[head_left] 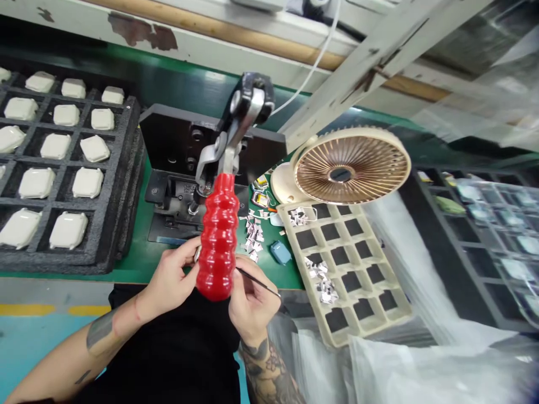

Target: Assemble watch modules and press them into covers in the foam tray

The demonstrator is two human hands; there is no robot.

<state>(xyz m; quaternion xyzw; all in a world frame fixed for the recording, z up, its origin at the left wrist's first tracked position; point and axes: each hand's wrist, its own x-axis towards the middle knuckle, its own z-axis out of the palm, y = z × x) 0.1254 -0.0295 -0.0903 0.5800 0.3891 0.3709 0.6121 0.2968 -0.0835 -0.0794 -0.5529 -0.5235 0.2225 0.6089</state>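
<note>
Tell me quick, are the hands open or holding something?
Left hand: closed on a small pale thing, mostly hidden by the red handle.
Right hand: closed, holding a thin dark tool.

A small-parts assembly workshop is showing here: a red-handled toggle clamp is rising from a black fixture on a green work surface, dark foam trays are holding rows of white square casings, a cream compartment tray is carrying small loose pieces, and yellow lines are crossing the blue floor.
</note>
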